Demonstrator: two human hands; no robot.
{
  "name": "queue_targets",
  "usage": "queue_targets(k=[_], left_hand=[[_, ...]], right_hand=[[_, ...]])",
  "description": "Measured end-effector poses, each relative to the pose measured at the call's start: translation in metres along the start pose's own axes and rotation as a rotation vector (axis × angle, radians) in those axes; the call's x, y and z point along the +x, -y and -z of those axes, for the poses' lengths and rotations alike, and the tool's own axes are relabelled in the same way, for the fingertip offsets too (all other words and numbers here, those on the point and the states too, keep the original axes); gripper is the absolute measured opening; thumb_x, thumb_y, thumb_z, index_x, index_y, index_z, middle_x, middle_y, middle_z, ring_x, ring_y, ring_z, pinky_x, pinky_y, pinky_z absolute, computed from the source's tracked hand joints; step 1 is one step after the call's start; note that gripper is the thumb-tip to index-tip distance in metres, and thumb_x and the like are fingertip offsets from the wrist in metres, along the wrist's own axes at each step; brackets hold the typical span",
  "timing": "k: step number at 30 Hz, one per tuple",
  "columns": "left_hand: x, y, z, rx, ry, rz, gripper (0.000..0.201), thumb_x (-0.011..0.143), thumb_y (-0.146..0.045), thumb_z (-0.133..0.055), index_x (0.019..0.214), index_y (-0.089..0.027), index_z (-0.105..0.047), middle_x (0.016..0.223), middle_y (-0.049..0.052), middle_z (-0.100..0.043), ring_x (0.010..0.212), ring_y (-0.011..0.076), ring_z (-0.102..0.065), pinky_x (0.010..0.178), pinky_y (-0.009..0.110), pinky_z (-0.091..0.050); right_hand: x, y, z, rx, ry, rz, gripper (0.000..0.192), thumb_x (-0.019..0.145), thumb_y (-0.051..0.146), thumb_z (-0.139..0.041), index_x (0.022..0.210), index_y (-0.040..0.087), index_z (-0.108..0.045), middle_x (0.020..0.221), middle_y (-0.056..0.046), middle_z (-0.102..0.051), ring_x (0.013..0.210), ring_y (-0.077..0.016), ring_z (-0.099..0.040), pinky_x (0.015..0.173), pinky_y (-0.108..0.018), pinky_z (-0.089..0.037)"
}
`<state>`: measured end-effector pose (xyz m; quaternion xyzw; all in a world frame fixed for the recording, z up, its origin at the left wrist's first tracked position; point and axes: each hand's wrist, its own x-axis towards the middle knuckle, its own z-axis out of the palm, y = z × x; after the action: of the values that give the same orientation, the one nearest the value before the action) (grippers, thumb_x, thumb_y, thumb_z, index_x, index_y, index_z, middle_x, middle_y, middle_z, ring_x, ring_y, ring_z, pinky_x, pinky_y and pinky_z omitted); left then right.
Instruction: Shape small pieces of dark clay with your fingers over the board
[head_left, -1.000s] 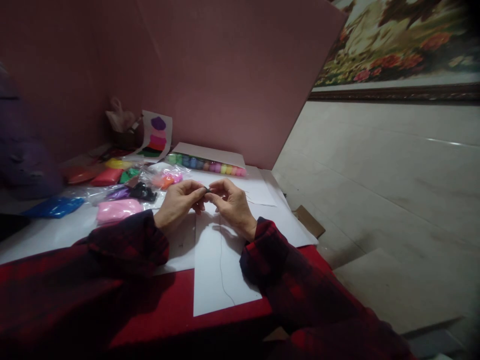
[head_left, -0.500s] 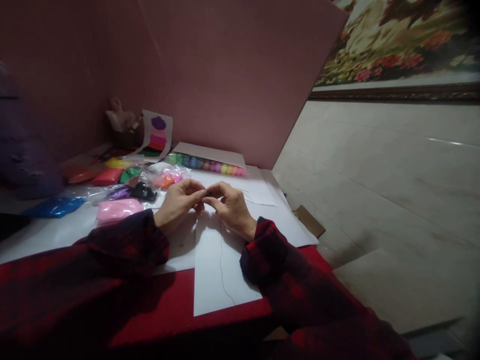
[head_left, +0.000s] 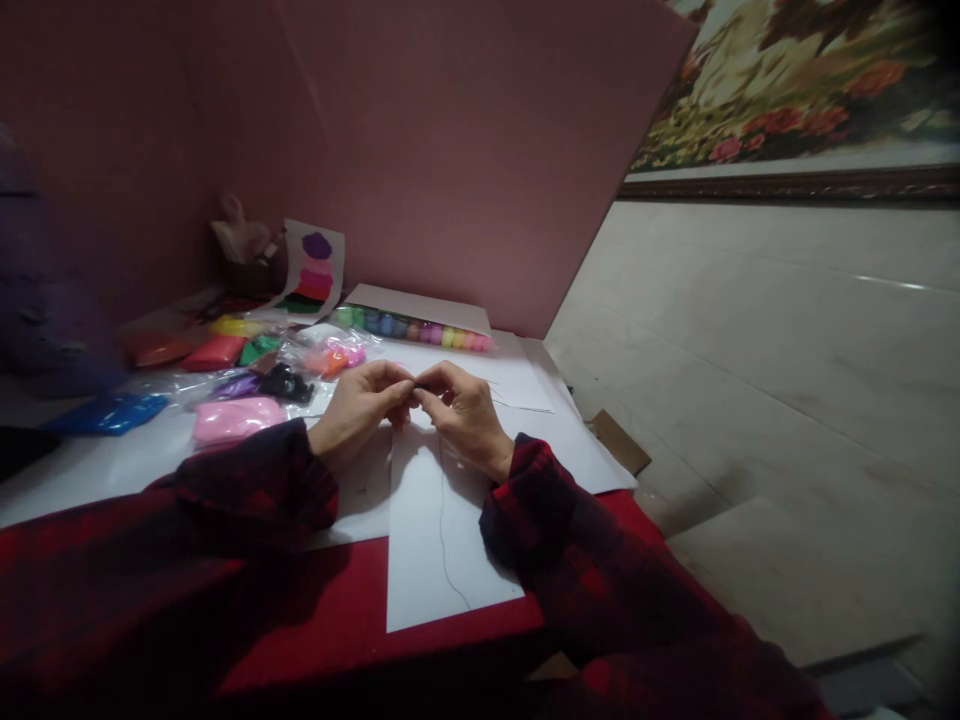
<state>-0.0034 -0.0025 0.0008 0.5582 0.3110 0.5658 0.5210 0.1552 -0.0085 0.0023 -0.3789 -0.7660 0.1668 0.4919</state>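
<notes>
Over a white paper sheet (head_left: 420,580), my left hand (head_left: 360,405) and my right hand (head_left: 469,415) meet fingertip to fingertip. Both are closed in a pinch on a small dark piece (head_left: 421,387), mostly hidden by the fingers; its material is too small to make out. A thin, wavy dark line runs down the sheet beneath them. Left of my left hand lies a pink clay packet (head_left: 238,420). Behind that packet is an opened bag with a black lump (head_left: 285,384).
Several coloured packets lie at the left, including a blue packet (head_left: 109,413) and a red packet (head_left: 214,353). At the back stand a long box of coloured clay (head_left: 420,330) and a curled paper with a colourful picture (head_left: 334,255). Red cloth (head_left: 352,600) covers the front edge.
My fingertips have shifted slightly around the small dark piece, and less of it shows between them. Arms, paper and packets stay where they were.
</notes>
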Motion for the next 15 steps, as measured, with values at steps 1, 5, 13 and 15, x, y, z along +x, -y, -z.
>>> queue_targets(k=[1, 5, 13, 15], left_hand=[[0.0002, 0.0001, -0.0003, 0.001, -0.004, -0.006, 0.040, 0.058, -0.040, -0.090, 0.071, -0.014, -0.064, 0.056, 0.002, -0.065, 0.044, 0.0123, -0.057, 0.044, 0.025, -0.048], [0.0005, 0.0000, -0.0016, 0.007, -0.050, -0.028, 0.032, 0.061, -0.033, -0.086, 0.073, -0.014, -0.064, 0.056, 0.001, -0.065, 0.045, 0.0123, -0.058, 0.045, 0.025, -0.048], [0.0022, 0.0019, 0.0024, -0.002, -0.244, -0.009, 0.031, 0.065, -0.031, -0.082, 0.079, -0.014, -0.061, 0.060, 0.002, -0.068, 0.046, 0.0123, -0.059, 0.045, 0.023, -0.047], [0.0011, 0.0011, 0.0021, 0.000, -0.208, -0.009, 0.032, 0.065, -0.034, -0.083, 0.079, -0.014, -0.062, 0.062, 0.003, -0.069, 0.047, 0.0123, -0.059, 0.045, 0.023, -0.046]], right_hand=[[-0.0001, 0.0008, 0.0000, -0.002, -0.007, -0.006, 0.005, 0.087, 0.019, -0.063, 0.082, 0.020, -0.063, 0.078, -0.001, -0.069, 0.071, -0.0137, -0.060, 0.067, -0.029, -0.048], [-0.0005, 0.0017, -0.0010, 0.060, -0.033, -0.037, 0.006, 0.084, 0.022, -0.063, 0.079, 0.020, -0.061, 0.073, 0.001, -0.066, 0.064, -0.0118, -0.057, 0.062, -0.027, -0.047], [0.0014, -0.0045, -0.0027, 0.113, -0.133, -0.135, 0.008, 0.083, 0.026, -0.065, 0.079, 0.020, -0.061, 0.069, 0.002, -0.061, 0.061, -0.0121, -0.055, 0.058, -0.027, -0.049], [0.0020, -0.0066, -0.0026, 0.119, -0.124, -0.161, 0.010, 0.084, 0.028, -0.067, 0.082, 0.020, -0.062, 0.072, 0.001, -0.064, 0.066, -0.0132, -0.058, 0.059, -0.027, -0.051]])
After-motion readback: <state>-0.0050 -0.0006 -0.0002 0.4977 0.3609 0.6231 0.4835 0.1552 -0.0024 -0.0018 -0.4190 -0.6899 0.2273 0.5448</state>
